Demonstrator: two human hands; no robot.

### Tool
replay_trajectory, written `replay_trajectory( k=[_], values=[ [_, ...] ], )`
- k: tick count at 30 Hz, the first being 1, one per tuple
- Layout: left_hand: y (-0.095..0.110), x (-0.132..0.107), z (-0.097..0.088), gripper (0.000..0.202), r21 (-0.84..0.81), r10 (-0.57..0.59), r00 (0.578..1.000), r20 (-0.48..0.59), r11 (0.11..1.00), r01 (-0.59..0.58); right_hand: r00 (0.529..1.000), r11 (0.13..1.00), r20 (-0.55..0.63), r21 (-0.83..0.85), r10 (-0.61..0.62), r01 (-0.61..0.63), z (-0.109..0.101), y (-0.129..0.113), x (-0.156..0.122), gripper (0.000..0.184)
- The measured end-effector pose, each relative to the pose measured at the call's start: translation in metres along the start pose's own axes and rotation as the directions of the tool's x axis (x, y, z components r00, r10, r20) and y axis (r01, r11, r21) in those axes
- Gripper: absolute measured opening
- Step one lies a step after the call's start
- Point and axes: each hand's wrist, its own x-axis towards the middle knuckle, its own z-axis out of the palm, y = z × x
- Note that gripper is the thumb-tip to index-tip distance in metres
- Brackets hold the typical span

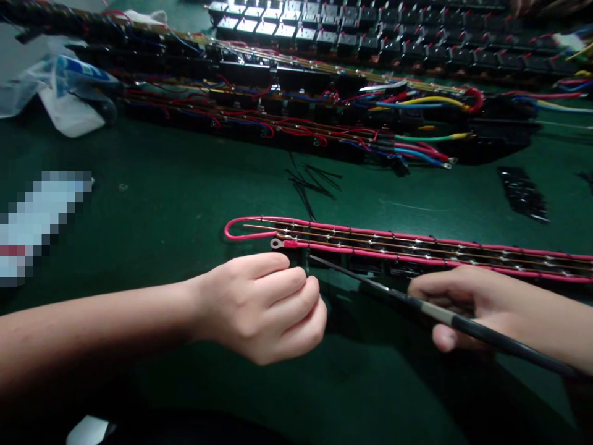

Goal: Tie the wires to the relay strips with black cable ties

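A long strip of black relay blocks wired with pink wire and copper bars (417, 247) lies across the green table in front of me; a ring terminal (277, 243) sticks out at its left end. My left hand (264, 312) is curled into a fist just below that end, fingers pressed together; what they pinch is hidden. My right hand (477, 306) rests below the strip with fingers closed around a long thin black tool (417, 303), whose tip points up-left toward the strip's left end.
Several loose black cable ties (310, 182) lie behind the strip. More wired relay assemblies (296, 117) with red, blue and yellow wires fill the back. A plastic bag (69, 93) sits far left, a small black pile (523, 194) at right.
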Motion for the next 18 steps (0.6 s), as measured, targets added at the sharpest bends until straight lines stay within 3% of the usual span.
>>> replay_trajectory(
  k=[7, 18],
  values=[
    [-0.002, 0.002, 0.003, 0.009, 0.031, -0.007, 1.000, -0.015, 0.999, 0.008, 0.993, 0.978, 0.093, 0.189, 0.073, -0.089, 0.002, -0.006, 0.007, 0.041],
    [-0.001, 0.002, 0.006, 0.007, -0.036, -0.059, 0.998, 0.001, 0.998, 0.059, 0.981, 0.957, 0.137, 0.240, 0.136, -0.166, 0.003, -0.020, 0.010, 0.044]
  ],
)
